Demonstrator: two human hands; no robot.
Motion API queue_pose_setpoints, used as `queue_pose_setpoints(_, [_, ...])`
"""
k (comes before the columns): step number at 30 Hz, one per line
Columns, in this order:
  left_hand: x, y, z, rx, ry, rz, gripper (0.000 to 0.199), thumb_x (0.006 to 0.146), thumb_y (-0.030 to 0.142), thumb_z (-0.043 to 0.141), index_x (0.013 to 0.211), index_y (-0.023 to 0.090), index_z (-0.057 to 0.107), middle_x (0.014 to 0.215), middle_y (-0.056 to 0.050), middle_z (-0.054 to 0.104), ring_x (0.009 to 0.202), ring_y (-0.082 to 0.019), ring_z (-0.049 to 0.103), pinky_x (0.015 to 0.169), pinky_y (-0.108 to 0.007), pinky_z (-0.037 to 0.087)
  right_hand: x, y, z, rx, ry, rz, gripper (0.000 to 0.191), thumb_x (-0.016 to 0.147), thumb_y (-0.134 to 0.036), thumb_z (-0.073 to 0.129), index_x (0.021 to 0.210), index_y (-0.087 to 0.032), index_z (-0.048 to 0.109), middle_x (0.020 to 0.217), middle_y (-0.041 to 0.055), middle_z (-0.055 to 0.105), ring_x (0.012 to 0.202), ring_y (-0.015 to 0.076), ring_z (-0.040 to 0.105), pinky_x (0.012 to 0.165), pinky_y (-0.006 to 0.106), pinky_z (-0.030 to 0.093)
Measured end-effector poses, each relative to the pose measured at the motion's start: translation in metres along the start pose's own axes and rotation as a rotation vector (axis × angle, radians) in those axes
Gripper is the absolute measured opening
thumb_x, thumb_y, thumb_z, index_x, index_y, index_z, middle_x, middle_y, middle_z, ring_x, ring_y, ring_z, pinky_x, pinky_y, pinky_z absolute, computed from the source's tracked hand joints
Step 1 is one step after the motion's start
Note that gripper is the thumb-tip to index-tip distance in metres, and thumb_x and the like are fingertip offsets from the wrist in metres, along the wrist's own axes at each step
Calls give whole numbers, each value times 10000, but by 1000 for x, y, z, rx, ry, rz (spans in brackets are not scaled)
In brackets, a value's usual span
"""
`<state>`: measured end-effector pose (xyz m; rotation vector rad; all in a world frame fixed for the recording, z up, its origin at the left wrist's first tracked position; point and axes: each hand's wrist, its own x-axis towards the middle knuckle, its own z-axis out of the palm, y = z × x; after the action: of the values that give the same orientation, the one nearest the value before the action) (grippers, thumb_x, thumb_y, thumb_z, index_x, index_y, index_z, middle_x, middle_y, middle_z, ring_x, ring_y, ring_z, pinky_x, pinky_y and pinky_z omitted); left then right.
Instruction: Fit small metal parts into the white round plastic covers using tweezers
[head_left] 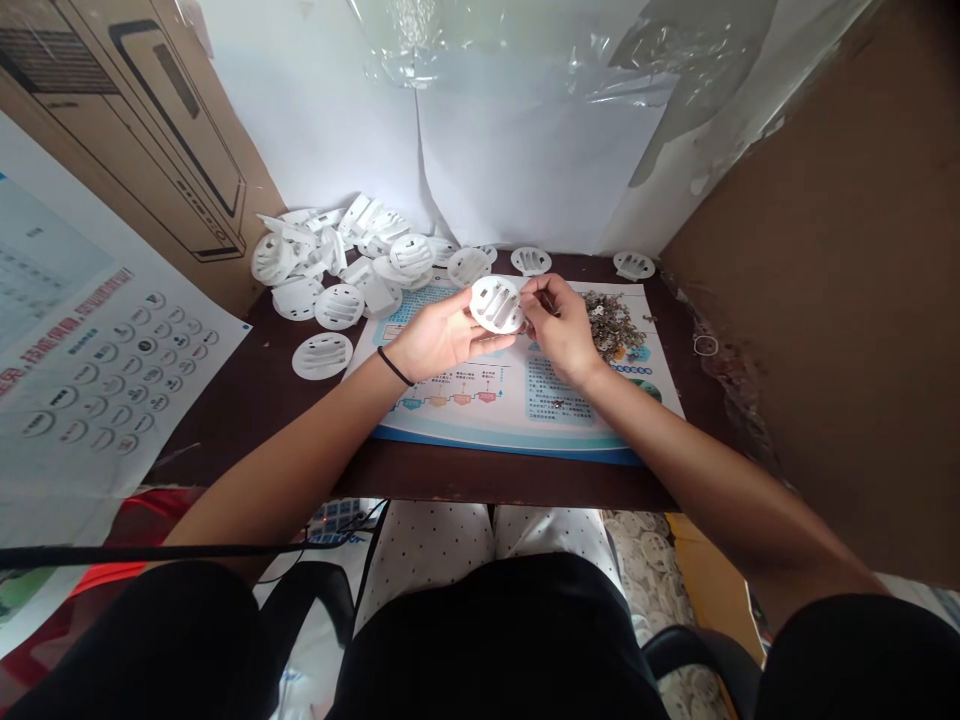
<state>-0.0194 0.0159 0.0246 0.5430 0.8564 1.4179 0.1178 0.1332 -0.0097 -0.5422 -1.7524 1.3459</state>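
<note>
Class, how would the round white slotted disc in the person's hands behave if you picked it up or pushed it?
The white slotted disc is probably light and stiff, since it looks like thin moulded plastic. Its round rim suggests it could roll if stood on edge. Lying flat, like the discs in the pile, it would more likely slide.

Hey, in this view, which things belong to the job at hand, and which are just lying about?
Job in hand: left hand cradling a white plastic slotted disc; right hand pinching its edge; pile of small metal pieces; loose matching discs.

Lying about: printed poster sheet under the pile; printed cardboard carton; printed chart.
</note>
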Motion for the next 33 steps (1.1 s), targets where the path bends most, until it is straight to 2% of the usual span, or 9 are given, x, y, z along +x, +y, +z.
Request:
queue_pose_setpoints(5, [2, -2, -10, 80, -71, 45, 325, 924, 280, 507, 1171, 145, 670, 1182, -130, 755, 1314, -274, 617, 1163, -501, 461, -6, -11, -1, -150, 26, -169, 262, 889, -499, 593, 913, -247, 524, 806, 14, 579, 691, 143, 509, 669, 347, 491])
queue_pose_setpoints(9, [1, -2, -8, 137, -62, 77, 286, 943, 267, 485, 1141, 200, 679, 1177, -88, 758, 1310, -260, 619, 1118, -467, 513, -12, -23, -1, -235, 70, -186, 274, 933, -530, 533, 929, -256, 519, 864, 36, 596, 767, 168, 536, 710, 357, 484])
queue_pose_setpoints(14, [-2, -2, -2, 167, -73, 137, 245, 980, 192, 433, 1099, 200, 646, 1241, -57, 730, 1318, -245, 610, 1130, -450, 504, -15, -26, -2, -270, 130, -207, 335, 938, -594, 501, 958, -263, 550, 934, 62, 581, 846, 202, 569, 732, 371, 487])
queue_pose_setpoints(20, [2, -8, -5, 183, -48, 215, 219, 978, 253, 537, 1178, 240, 626, 1424, -57, 623, 1368, -257, 570, 1108, -457, 526, -16, -23, -4, -256, 135, -253, 328, 958, -581, 510, 1008, -264, 576, 990, 67, 586, 859, 203, 575, 788, 393, 515])
queue_pose_setpoints(27, [3, -9, -7, 195, -62, 235, 242, 971, 298, 583, 1206, 276, 635, 1505, -34, 556, 1445, -262, 494, 1106, -450, 526, -15, -21, -5, -276, 134, -233, 348, 959, -601, 503, 1019, -264, 569, 983, 57, 591, 801, 184, 582, 719, 359, 507])
queue_pose_setpoints(33, [3, -9, -6, 191, -44, 236, 240, 988, 282, 557, 1217, 286, 629, 1489, -25, 575, 1382, -231, 567, 1125, -415, 515, -17, -22, -4, -256, 110, -201, 337, 964, -603, 498, 961, -269, 544, 925, 37, 602, 676, 146, 551, 665, 352, 465])
